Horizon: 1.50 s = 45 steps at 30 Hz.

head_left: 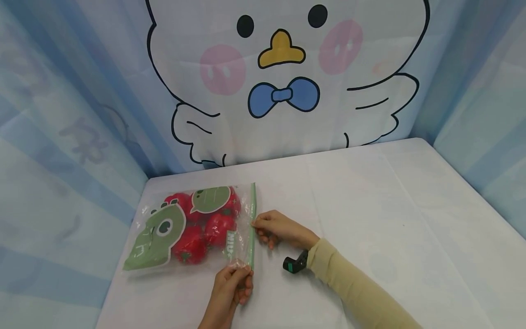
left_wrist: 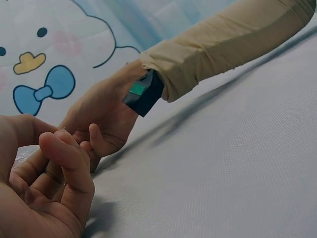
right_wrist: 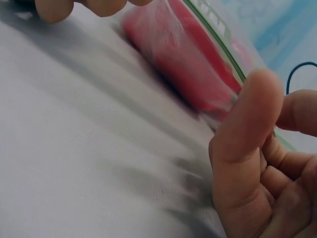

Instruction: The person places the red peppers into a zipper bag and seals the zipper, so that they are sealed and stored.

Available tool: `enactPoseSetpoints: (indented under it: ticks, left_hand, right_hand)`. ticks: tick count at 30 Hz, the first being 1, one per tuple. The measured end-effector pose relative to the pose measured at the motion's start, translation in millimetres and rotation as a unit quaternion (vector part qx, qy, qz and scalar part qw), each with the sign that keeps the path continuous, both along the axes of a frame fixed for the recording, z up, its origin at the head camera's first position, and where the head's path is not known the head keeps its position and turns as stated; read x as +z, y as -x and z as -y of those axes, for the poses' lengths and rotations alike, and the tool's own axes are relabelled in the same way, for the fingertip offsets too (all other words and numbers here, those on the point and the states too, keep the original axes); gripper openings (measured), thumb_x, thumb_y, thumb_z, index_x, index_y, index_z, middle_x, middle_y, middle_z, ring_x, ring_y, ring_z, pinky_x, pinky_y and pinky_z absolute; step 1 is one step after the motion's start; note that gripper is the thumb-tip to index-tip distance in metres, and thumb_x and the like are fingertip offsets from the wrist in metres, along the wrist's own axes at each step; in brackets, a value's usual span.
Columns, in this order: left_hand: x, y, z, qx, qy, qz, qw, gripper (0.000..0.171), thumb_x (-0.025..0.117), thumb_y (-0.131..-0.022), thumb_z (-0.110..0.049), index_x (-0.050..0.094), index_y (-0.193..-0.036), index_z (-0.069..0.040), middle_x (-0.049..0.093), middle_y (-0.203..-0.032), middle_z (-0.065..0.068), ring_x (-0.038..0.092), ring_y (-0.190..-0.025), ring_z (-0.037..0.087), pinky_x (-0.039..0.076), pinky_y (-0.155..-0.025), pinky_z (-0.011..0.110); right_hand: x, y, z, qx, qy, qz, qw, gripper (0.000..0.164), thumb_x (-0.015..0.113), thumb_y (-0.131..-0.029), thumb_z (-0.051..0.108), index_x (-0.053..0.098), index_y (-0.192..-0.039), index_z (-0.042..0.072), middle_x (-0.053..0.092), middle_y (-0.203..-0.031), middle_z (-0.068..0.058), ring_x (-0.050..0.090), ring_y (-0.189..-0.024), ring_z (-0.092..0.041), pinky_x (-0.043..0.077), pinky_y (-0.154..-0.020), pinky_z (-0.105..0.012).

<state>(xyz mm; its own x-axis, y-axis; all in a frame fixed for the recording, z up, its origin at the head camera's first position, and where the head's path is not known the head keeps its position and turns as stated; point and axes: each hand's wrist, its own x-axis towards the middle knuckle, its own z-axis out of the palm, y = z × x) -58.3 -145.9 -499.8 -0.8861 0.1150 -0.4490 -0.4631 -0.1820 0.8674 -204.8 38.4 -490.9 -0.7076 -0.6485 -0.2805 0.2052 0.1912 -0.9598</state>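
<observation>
A clear zip bag with a green seal strip and a green cartoon print lies at the left of the table in the head view. Several red bell peppers show through its plastic. At the near end of the strip, my left hand pinches the bag's edge between thumb and finger. Farther up the same strip, my right hand pinches it from the right side. In the right wrist view, the green strip runs down to the right hand's fingertips, with red peppers behind the plastic.
A white cloth covers the table. Behind it hangs a curtain printed with a cartoon bird, and blue cloth drapes the left side. A small black device with a green patch sits at the right wrist.
</observation>
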Motion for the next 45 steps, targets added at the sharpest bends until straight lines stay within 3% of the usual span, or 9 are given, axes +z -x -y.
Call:
enactPoseSetpoints:
  ticks: [21,45]
  left_hand:
    - [-0.8,-0.9,0,0.001,-0.009,-0.008,0.9999,0.017,0.060,-0.103,-0.023,0.063,-0.098,-0.007,0.060,-0.072,-0.007,0.050,-0.057,0.002,0.040,-0.047,0.014]
    - [3.8,-4.0,1,-0.006,-0.010,-0.024,0.9996,0.014,0.064,-0.100,-0.022,0.064,-0.094,-0.008,0.059,-0.070,-0.007,0.051,-0.057,0.003,0.040,-0.048,0.013]
  right_hand:
    - [9.2,16.6,1,-0.005,-0.013,-0.001,1.000,0.029,0.056,-0.106,0.026,0.057,-0.085,0.006,0.052,-0.069,0.000,0.050,-0.056,-0.009,0.050,-0.050,-0.022]
    - [9.1,42.3,-2,-0.045,-0.021,0.017,0.999,0.027,0.055,-0.107,0.022,0.058,-0.087,0.004,0.052,-0.072,0.000,0.052,-0.059,-0.009,0.051,-0.051,-0.022]
